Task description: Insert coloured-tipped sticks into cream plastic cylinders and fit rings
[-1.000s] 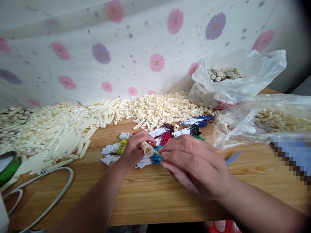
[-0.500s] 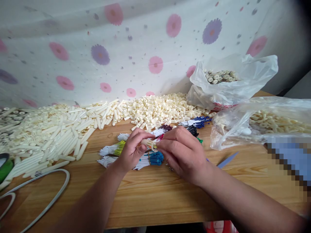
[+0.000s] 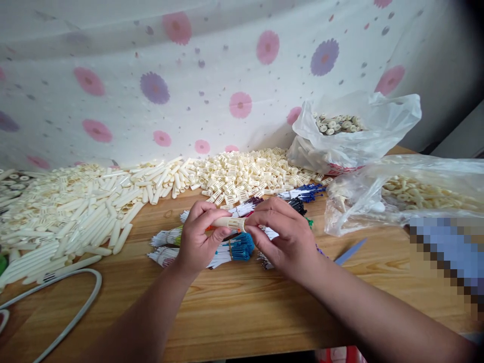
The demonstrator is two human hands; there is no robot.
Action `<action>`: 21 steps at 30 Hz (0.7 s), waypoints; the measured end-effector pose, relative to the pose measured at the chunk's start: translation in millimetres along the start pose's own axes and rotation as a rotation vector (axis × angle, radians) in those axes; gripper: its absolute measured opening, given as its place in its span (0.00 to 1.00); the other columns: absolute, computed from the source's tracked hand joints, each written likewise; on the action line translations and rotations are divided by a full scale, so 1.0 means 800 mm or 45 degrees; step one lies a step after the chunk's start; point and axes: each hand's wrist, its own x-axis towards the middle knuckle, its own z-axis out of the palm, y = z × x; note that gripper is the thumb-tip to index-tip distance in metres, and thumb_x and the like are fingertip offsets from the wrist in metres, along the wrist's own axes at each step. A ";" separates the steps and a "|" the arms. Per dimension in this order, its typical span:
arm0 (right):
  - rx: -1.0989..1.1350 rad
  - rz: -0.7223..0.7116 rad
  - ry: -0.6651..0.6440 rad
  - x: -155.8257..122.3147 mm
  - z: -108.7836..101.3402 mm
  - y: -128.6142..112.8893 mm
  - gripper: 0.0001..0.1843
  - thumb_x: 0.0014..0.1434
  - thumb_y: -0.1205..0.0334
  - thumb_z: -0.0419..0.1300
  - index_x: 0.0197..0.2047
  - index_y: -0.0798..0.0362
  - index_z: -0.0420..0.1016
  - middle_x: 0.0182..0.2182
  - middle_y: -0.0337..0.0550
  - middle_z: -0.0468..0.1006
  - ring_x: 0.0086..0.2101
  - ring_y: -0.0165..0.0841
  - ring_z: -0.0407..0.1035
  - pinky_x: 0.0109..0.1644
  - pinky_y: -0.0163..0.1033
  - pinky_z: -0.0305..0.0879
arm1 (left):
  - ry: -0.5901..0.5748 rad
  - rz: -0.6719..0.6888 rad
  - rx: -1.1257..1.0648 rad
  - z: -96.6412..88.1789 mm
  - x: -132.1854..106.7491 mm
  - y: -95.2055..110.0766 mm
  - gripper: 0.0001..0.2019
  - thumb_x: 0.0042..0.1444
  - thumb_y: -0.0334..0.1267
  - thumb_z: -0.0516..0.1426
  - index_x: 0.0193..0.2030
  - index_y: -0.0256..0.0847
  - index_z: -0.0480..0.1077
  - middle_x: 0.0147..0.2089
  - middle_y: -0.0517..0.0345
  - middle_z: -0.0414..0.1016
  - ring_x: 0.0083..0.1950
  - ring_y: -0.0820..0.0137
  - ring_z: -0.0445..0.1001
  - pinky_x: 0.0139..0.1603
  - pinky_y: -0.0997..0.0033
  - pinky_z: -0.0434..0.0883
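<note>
My left hand is closed round a cream plastic tube, held level over the wooden table. My right hand pinches the tube's right end with thumb and fingertips; what, if anything, is between them is hidden. Under both hands lie bundles of thin white sticks with coloured tips, blue, yellow, red, black and green among them.
Long cream tubes are heaped at the left, small slotted cream pieces behind the hands. Two clear plastic bags of cream parts stand at the right. A grey-white cable loops at the front left, and a pale blue strip lies by the right wrist.
The tube has turned from end-on to level between the hands. My right hand has closed in on its right end. The view has shifted slightly.
</note>
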 end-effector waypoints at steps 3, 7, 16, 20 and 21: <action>0.060 0.042 -0.030 0.000 0.002 0.001 0.05 0.60 0.70 0.55 0.34 0.57 0.73 0.31 0.45 0.72 0.33 0.31 0.66 0.37 0.38 0.65 | 0.016 -0.004 0.011 0.000 -0.001 -0.002 0.15 0.58 0.49 0.55 0.42 0.41 0.74 0.38 0.56 0.65 0.39 0.68 0.68 0.39 0.69 0.68; 0.139 0.105 -0.058 -0.001 0.004 0.001 0.07 0.61 0.70 0.54 0.36 0.56 0.73 0.29 0.43 0.71 0.33 0.30 0.65 0.37 0.37 0.64 | 0.032 0.004 0.033 -0.001 -0.002 -0.005 0.13 0.58 0.47 0.56 0.42 0.41 0.74 0.38 0.56 0.65 0.40 0.68 0.68 0.39 0.69 0.68; 0.127 0.191 0.008 -0.002 0.009 0.007 0.05 0.58 0.69 0.58 0.33 0.55 0.75 0.26 0.40 0.73 0.30 0.29 0.67 0.34 0.35 0.64 | 0.074 -0.027 0.099 -0.002 -0.002 -0.007 0.15 0.56 0.49 0.57 0.41 0.41 0.75 0.37 0.55 0.66 0.38 0.68 0.70 0.37 0.69 0.71; 0.169 0.247 -0.033 0.002 0.007 0.008 0.06 0.57 0.69 0.59 0.29 0.54 0.74 0.25 0.39 0.73 0.28 0.28 0.67 0.31 0.33 0.63 | 0.070 0.019 0.111 -0.002 -0.002 -0.006 0.15 0.56 0.49 0.57 0.41 0.41 0.75 0.37 0.55 0.66 0.38 0.68 0.69 0.37 0.69 0.71; 0.169 0.264 -0.042 0.002 0.006 0.008 0.06 0.56 0.69 0.59 0.28 0.54 0.73 0.25 0.38 0.73 0.27 0.27 0.66 0.30 0.33 0.62 | 0.073 0.032 0.124 -0.003 -0.002 -0.006 0.15 0.56 0.49 0.57 0.41 0.41 0.75 0.37 0.55 0.66 0.38 0.68 0.69 0.37 0.69 0.71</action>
